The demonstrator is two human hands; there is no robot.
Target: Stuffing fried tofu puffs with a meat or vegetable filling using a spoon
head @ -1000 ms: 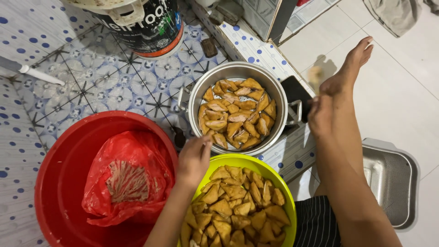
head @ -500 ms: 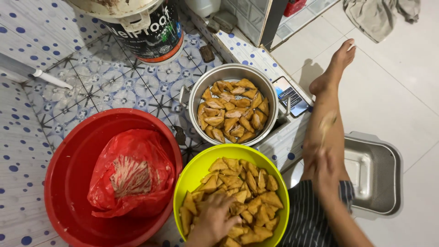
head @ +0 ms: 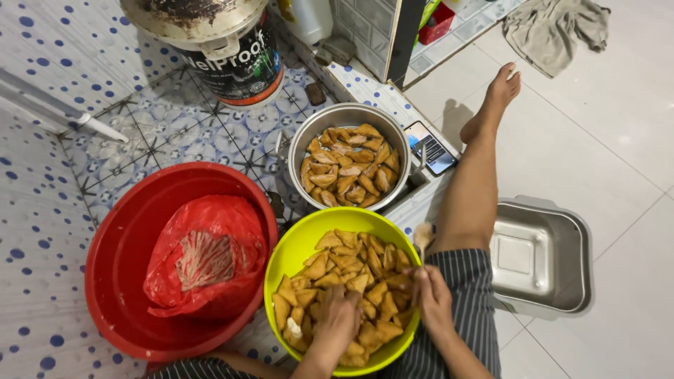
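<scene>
Now the left hand (head: 335, 319) is down inside the yellow-green bowl (head: 295, 242), its fingers curled among the golden fried wedges (head: 354, 274); a second ago it hovered over the bowl's far rim, and half a second ago it was only just reaching the pile. Its grip looks closed on one piece, though the fingertips are buried and I cannot tell exactly which. The right hand (head: 432, 298) has come back from beside the leg to the bowl's right edge, and its grip is closed round the thin handle of a small tool (head: 423, 238) that stands upright with a pale lump at its tip. So both hands have gathered at the near bowl, and the work has moved to a wedge from this pile.

Beyond the bowl, touching its far rim or nearly so, stands the metal pot (head: 298, 151), about filled with more wedges. To the left sits the red basin (head: 126, 238) holding a red plastic bag (head: 210, 263). A phone (head: 432, 149) lies on the low ledge just right of the pot. A steel tray (head: 554, 238) rests on the floor on the far side of the outstretched leg (head: 477, 182), which lies between it and the hands. A dark bucket (head: 225, 52) stands farther back.
</scene>
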